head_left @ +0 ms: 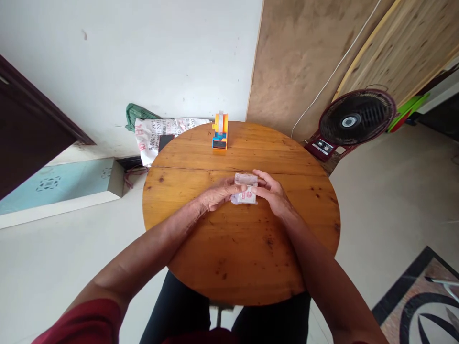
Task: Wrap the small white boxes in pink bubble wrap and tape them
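Between my two hands, over the middle of the round wooden table (229,248), is a small white packet with red print, inside clear plastic wrap (246,179). My left hand (223,192) grips the packet's left side, its thumb lying across the front. On the other side my right hand (271,191) holds the right edge, thumb in front and fingers behind. The fingers behind the packet are partly hidden. Farther back on the table stands an orange and blue tape dispenser (220,131) with a roll of clear tape, touched by neither hand.
A dark fan (353,119) stands beyond the table's right edge. Behind the left edge lie a white printed sack (150,138) and a green bag (139,114). A white wall and a brown board rise behind the table. My legs are under its front edge.
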### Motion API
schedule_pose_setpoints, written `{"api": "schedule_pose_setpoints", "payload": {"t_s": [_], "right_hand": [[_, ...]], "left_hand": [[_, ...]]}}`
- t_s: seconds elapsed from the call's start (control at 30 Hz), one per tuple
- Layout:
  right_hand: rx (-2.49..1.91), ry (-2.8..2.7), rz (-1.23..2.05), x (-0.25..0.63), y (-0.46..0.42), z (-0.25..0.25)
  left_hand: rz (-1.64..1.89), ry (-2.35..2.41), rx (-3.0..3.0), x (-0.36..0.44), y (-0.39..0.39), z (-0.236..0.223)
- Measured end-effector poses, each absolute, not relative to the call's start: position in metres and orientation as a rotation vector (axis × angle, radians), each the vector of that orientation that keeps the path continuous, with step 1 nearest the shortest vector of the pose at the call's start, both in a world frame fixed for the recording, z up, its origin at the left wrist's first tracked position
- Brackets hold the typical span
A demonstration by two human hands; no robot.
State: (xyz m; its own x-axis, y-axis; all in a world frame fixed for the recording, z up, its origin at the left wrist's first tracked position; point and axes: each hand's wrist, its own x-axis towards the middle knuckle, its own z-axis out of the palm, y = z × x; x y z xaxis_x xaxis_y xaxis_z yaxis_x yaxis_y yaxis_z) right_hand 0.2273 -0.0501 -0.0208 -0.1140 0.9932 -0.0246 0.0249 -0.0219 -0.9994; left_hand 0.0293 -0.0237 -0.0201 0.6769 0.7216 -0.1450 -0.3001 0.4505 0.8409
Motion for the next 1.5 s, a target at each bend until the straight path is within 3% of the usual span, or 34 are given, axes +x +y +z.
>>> {"api": "schedule_pose_setpoints", "payload": {"t_s": [0.77,1.23,1.5], "right_hand": [[-1.271,-1.480,0.966,0.226,-0.068,-0.022],[-1.343,-1.706,0.554,0.216,-0.081,-0.023],[-1.339,-1.668,0.580,0.215,-0.083,-0.019]], "left_hand": [[0.726,0.513,0.715,0.038,-0.036,-0.018],[0.735,0.542,0.598,0.040,-0.034,-0.019],[0.716,0.556,0.593,0.038,-0.037,-0.014]]}}
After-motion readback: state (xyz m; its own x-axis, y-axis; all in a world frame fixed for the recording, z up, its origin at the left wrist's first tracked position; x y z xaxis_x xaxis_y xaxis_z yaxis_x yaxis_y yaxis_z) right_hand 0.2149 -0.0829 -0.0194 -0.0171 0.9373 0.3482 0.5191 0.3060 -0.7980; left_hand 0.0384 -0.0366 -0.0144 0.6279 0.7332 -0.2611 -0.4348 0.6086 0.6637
